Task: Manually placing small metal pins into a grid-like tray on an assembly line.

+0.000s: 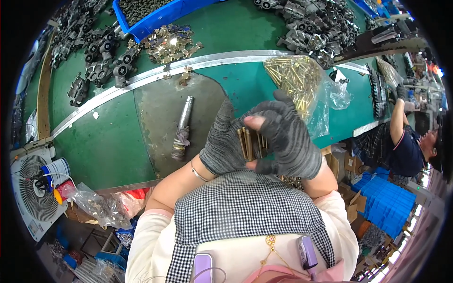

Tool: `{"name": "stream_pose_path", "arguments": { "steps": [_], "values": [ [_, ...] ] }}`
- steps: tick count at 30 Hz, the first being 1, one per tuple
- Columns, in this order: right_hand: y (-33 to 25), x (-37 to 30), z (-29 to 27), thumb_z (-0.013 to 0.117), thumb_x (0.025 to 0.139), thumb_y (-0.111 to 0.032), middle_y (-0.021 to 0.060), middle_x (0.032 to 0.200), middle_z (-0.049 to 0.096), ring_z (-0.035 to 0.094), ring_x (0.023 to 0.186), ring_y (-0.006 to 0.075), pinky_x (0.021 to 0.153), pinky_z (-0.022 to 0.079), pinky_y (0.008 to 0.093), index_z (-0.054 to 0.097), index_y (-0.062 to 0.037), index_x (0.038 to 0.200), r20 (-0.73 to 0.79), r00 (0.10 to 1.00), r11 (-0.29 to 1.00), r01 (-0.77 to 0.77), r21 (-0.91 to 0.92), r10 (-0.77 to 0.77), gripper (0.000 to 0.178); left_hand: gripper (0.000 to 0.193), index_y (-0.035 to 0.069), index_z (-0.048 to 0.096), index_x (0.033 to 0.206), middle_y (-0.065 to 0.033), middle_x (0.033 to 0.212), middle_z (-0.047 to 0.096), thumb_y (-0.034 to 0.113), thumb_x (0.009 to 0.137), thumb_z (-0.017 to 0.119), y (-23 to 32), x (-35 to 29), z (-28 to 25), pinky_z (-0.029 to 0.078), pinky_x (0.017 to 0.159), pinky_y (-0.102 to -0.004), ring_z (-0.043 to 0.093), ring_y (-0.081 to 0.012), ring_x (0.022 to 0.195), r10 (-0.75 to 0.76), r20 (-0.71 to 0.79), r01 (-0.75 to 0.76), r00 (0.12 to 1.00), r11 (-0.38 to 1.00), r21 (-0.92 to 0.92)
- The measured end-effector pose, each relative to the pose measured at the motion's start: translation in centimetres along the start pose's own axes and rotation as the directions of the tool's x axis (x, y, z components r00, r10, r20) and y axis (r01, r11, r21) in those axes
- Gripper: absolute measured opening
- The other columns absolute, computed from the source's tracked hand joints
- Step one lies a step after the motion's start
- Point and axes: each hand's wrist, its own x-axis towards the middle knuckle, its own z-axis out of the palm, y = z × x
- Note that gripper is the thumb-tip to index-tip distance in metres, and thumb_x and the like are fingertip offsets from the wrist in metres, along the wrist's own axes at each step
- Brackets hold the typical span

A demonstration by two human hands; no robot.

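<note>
Both my hands wear grey striped work gloves with some fingertips bare, and they meet in front of my apron. Several thin brass-coloured pins (pixel 245 144) lie side by side between them. My left hand (pixel 222 144) is cupped around the pins from the left, its thumb pointing up. From the right, my right hand (pixel 290 139) curls over the same pins, with bare fingertips at their upper and lower ends. The gloves hide part of the bundle. A metal rod tool (pixel 184 125) with a wrapped handle lies on the bench left of my hands.
A plastic bag of brass-coloured pins (pixel 296 78) lies beyond my right hand. Small shiny metal clips (pixel 172 43), dark metal castings (pixel 314 26) and a blue bin (pixel 160 20) are farther back. A metal strip (pixel 113 95) crosses the bench. A fan (pixel 37 188) stands left; another person (pixel 408 146) works at right.
</note>
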Motion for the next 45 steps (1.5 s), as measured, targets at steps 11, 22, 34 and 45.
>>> {"name": "stream_pose_path", "arguments": {
  "steps": [11,22,34,45],
  "values": [
    [-0.8,0.4,-0.2,0.080,0.053,-0.032,0.0111,0.109,0.057,0.051,0.107,0.0314,0.102,0.024,0.0584,0.047,-0.0121,0.128,0.083,0.997,0.997,0.005,-0.078,0.002,0.085,0.067,0.009,0.035,0.137,-0.0124,0.135,0.041,0.058,0.091,0.031,0.2,-0.2,-0.4,0.030,0.106,-0.0443,0.039,-0.0271,0.125,0.012,0.097,0.000,0.995,0.992,-0.124],
    [0.9,-1.4,-0.3,0.081,0.053,-0.032,0.0113,0.111,0.056,0.051,0.107,0.0316,0.101,0.025,0.0580,0.047,-0.0114,0.127,0.077,0.996,0.998,-0.029,-0.060,0.033,0.084,0.078,0.006,0.030,0.140,-0.0154,0.139,0.037,0.063,0.087,0.037,0.1,0.5,0.5,0.026,0.108,-0.0463,0.037,-0.0286,0.127,-0.109,0.158,0.137,0.981,0.974,-0.182],
    [0.9,-1.1,-0.1,0.081,0.052,-0.035,0.0125,0.107,0.057,0.052,0.103,0.0329,0.100,0.026,0.0570,0.048,-0.0117,0.127,0.026,0.998,0.998,-0.053,-0.016,0.053,0.084,0.074,0.007,0.029,0.140,-0.0099,0.142,0.034,0.061,0.090,0.029,-0.2,-0.1,0.0,0.023,0.110,-0.0424,0.035,-0.0232,0.129,-0.039,-0.005,0.039,0.999,0.998,-0.040],
    [1.7,-1.4,-0.6,0.080,0.055,-0.032,0.0116,0.105,0.058,0.052,0.101,0.0327,0.094,0.035,0.0462,0.048,-0.0069,0.125,-0.073,0.997,1.000,-0.006,-0.015,0.005,0.082,0.081,0.007,0.024,0.142,-0.0119,0.144,0.031,0.066,0.087,0.027,-0.7,0.5,0.8,0.024,0.109,-0.0435,0.031,-0.0276,0.132,-0.011,0.236,0.065,0.972,0.973,-0.222]
  ]
}}
